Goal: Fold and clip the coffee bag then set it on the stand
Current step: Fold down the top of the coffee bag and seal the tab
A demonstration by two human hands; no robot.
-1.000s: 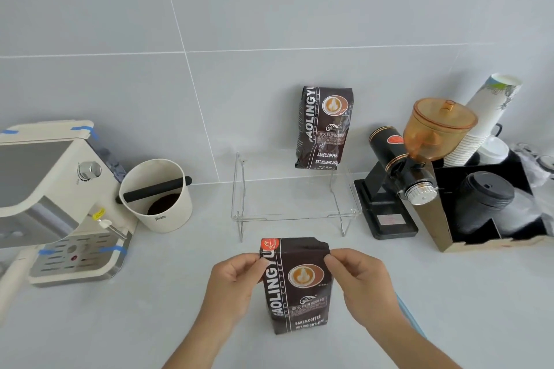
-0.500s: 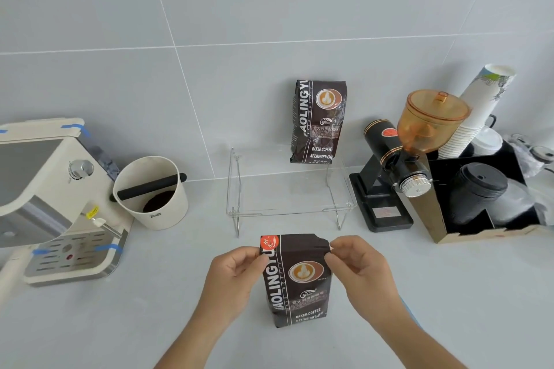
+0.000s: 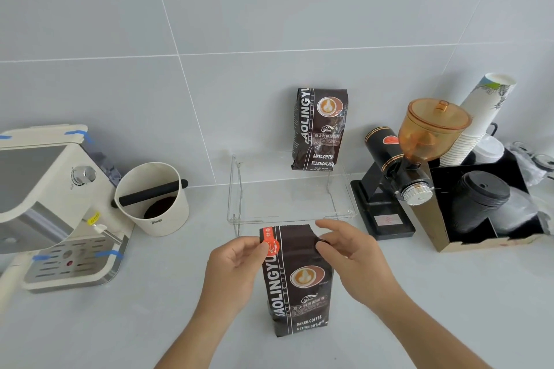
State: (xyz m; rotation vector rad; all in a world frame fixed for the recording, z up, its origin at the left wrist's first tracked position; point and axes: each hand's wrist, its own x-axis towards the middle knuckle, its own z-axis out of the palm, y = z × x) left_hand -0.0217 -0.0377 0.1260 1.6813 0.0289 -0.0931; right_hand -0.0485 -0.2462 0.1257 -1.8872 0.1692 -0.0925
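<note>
At six o'clock from the stand [image 3: 292, 213], our left hand [image 3: 236, 269] and right hand [image 3: 353, 260] pinch the coffee bag [image 3: 298, 281] top, folding it; clipping comes next

A pale grey counter [image 3: 449, 308] carries everything. At six o'clock a dark coffee bag [image 3: 298, 281] stands upright on it. Just behind, at twelve, sits a clear acrylic stand [image 3: 287, 204]. At ten o'clock are a cream knock box [image 3: 153, 198] and an espresso machine [image 3: 51, 204]; at two, a black grinder [image 3: 389, 189] and a cup organiser [image 3: 485, 213].
</note>
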